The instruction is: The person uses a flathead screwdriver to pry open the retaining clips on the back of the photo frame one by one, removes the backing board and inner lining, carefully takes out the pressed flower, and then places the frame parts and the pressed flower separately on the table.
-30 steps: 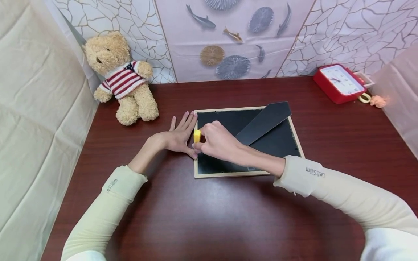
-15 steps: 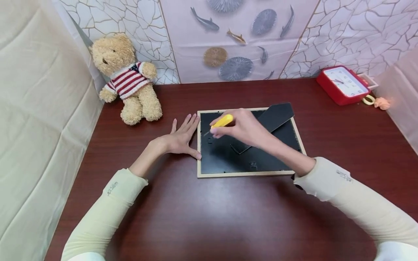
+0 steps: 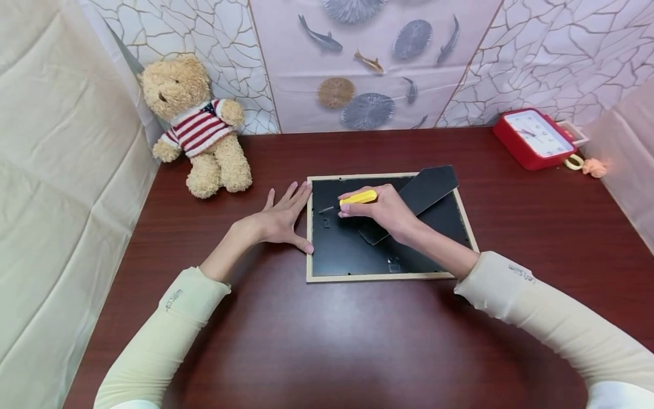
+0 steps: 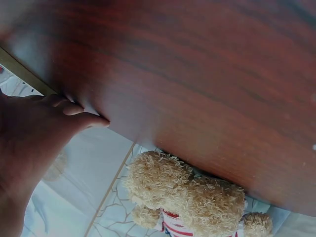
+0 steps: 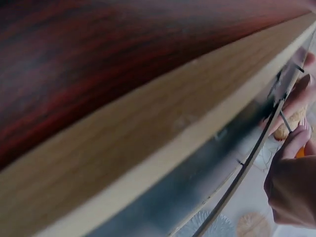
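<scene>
Over the frame (image 3: 352, 255), the right hand (image 3: 385, 209) pinches a yellow screwdriver (image 3: 359, 197), now tilted low with its thin shaft pointing left, where a second ago its handle was at the left rim. The left hand (image 3: 276, 221) stays spread, fingers apart, thumb and fingertip touching that rim. Face down on the table (image 3: 286, 341), the frame shows pale wooden edges, a black back and a black strut (image 3: 431, 187) slanting across it.

A glossy red-brown table (image 3: 317, 346) meets a fish-printed backdrop (image 3: 301, 85), creased pale cloth (image 3: 61, 170) at left.
</scene>
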Tool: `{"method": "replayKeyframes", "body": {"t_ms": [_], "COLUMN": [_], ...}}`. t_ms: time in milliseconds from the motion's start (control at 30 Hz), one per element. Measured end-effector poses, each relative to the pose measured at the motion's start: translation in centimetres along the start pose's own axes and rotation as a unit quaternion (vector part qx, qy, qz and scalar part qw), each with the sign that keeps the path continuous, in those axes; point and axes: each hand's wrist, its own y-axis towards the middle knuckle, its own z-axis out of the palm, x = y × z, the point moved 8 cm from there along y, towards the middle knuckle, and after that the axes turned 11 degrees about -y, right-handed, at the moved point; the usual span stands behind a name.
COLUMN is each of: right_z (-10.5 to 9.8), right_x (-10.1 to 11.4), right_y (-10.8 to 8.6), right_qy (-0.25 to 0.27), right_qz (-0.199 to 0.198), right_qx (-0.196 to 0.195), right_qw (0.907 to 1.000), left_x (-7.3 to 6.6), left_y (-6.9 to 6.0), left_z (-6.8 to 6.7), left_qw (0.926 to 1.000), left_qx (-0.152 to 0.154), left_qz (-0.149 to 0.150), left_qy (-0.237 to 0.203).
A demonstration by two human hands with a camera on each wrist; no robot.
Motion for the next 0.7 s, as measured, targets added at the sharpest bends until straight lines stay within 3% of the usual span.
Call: {"method": "replayKeyframes", "body": {"t_ms": [167, 467, 700], "right_z": [0.4, 0.7, 0.8], "right_x": [0.1, 0.2, 0.6], "right_y": [0.5, 1.1, 1.9], "right_qy": [-0.002, 0.004, -0.012], "right_qz": [0.003, 0.007, -0.020], "right_qx": [-0.018, -0.012, -0.006], "right_qw": [0.9998, 0.9999, 0.9997], "left_x": [0.1, 0.0, 0.0], "left_y": [0.1, 0.3, 0.1], "left_z": [0.0, 0.1, 0.1], "left_qw": [1.0000, 0.9999, 1.0000], "left_qx": [0.000, 0.000, 0.006], "left_qz": [0.000, 0.000, -0.007], "left_qy": [0.000, 0.010, 0.005]}}
